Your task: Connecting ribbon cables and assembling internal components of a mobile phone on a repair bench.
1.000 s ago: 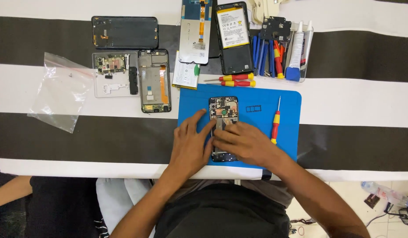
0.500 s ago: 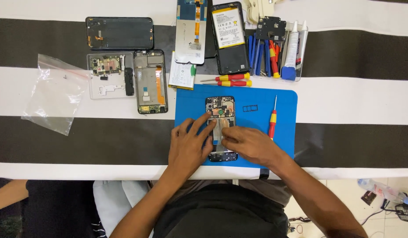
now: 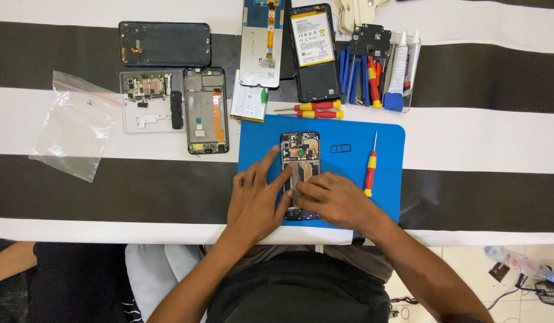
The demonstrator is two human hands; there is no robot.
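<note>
1. Wide black and white stripes across the surface (image 3: 480, 143), running side to side, with the near edge just above the person's lap.
2. Blue work mat (image 3: 384, 209) at the near middle of the surface, reaching almost to the near edge.
3. Opened phone body (image 3: 300, 149) upright on the mat, circuit side up, lower half hidden under both hands.
4. Left hand (image 3: 256, 200) flat and released, fingers spread, fingertips touching the left side of the phone body; gripping nothing.
5. Right hand (image 3: 331, 200) pressed on the phone's lower part, fingers curled; whether anything small is pinched cannot be told.
6. Red and yellow screwdriver (image 3: 370, 167) on the mat's right part, just beside the right hand; small black card tray (image 3: 340, 148) near the phone's top right.
7. Two more screwdrivers (image 3: 316, 110) just past the mat's far edge.
8. Towards the far edge: black back cover (image 3: 164, 43), phone frame (image 3: 206, 110), battery (image 3: 313, 51), clear tool holder (image 3: 384, 72).
9. Clear plastic bag (image 3: 73, 125) towards the left edge.
10. Tiled floor (image 3: 468, 269) at lower right, with a plastic bottle (image 3: 519, 263) lying on it.
</note>
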